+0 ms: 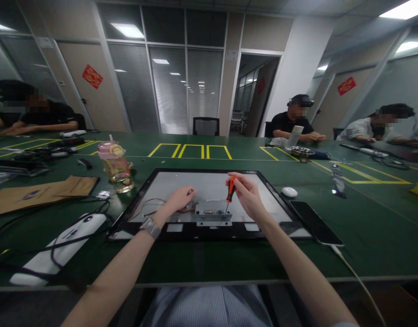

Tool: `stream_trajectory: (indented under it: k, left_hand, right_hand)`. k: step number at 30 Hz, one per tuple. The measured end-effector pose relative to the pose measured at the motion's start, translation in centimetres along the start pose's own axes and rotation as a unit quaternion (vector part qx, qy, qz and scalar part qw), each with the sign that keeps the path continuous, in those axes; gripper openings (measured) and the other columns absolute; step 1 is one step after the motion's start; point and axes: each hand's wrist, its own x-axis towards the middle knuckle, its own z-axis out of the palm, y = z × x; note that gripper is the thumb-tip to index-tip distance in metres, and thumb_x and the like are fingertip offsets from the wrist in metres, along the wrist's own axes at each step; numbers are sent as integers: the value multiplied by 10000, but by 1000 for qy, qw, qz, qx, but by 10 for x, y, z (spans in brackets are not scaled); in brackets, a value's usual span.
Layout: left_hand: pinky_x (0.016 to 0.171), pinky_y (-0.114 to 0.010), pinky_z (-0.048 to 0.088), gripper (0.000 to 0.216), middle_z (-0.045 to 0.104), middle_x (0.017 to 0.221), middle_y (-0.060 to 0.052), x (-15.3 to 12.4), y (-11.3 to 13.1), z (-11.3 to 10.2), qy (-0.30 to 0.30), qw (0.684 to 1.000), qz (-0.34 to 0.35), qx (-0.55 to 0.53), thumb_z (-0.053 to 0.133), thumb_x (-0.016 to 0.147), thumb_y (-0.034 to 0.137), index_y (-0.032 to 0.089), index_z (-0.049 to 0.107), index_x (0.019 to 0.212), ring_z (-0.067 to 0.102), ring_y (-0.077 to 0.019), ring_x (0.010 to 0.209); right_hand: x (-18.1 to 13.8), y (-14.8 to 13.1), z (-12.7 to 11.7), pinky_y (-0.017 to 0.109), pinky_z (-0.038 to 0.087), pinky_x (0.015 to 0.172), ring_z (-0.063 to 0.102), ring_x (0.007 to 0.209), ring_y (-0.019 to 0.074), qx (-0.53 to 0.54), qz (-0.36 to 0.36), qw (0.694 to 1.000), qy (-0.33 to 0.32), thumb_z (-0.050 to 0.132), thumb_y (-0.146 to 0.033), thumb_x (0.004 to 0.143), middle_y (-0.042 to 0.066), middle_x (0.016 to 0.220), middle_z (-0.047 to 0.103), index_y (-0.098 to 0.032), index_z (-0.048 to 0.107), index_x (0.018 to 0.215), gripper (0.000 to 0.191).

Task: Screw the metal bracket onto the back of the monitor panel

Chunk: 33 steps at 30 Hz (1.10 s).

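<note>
A flat panel (202,181) with a black frame and a pale grey back lies on the table in front of me. Near its front edge sits a metal bracket (212,217) with connectors, and thin wires (145,206) run off to its left. My right hand (248,193) grips an orange-and-black screwdriver (231,187), its shaft pointing down at the bracket's right part. Whether the tip touches a screw is too small to tell. Just behind the bracket's left end, my left hand (181,198) is closed with the fingertips together; what they hold, if anything, is hidden.
On the left stand a pink-lidded cup (116,168), a brown paper bag (38,193) and a white power strip (64,247) with black cables. To the right lie a phone (316,222) on a charging cable and a white case (289,192). Several people sit across the table.
</note>
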Motion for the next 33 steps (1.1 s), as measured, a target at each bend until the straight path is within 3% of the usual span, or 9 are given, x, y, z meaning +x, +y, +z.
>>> stream_trajectory:
  k: [4,10,18,21,26,33]
  left_hand:
    - [705,-278,440,396,701,889,-66,-2,4,0,1,1000,0,10,290,988,416,193,609,915,653,-210,837]
    - [796,-298,457,264,693,1006,-76,-7,11,-4,-5,999,19,30,371,974,356,210,591,983,647,-222,947]
    - [823,-306,465,182,691,1004,-71,-6,10,-3,-5,999,25,48,447,946,318,209,584,995,643,-221,952]
    - [810,-307,468,188,690,997,-72,-7,10,-3,-4,998,25,51,440,948,324,208,579,1000,646,-223,940]
    - [800,-300,467,159,689,988,-66,-9,13,-4,-4,998,31,56,446,942,301,212,572,980,646,-219,931]
    - [797,-306,470,138,683,1000,-68,-11,16,-5,-9,997,38,63,452,939,280,214,565,985,646,-219,927]
  right_hand:
    - [0,-1,1,368,498,815,648,855,203,11,-14,999,-28,616,-449,850,35,847,691,-243,672,977,249]
    - [1,5,-3,387,485,887,646,911,207,-28,-18,999,-30,610,-421,861,37,907,694,-257,672,1031,244]
    - [1,8,-5,266,464,734,576,790,139,-40,-42,998,-2,755,-276,744,-12,846,620,-270,693,866,137]
    - [1,5,-4,282,468,736,586,782,150,-17,-29,999,17,763,-325,725,-12,802,617,-258,687,801,126]
    - [1,-2,0,357,490,793,624,833,194,2,1,1000,-18,649,-443,817,29,840,676,-253,677,968,243]
    - [0,0,-1,355,497,787,621,839,197,-20,-21,1000,3,687,-455,779,29,868,671,-264,708,837,201]
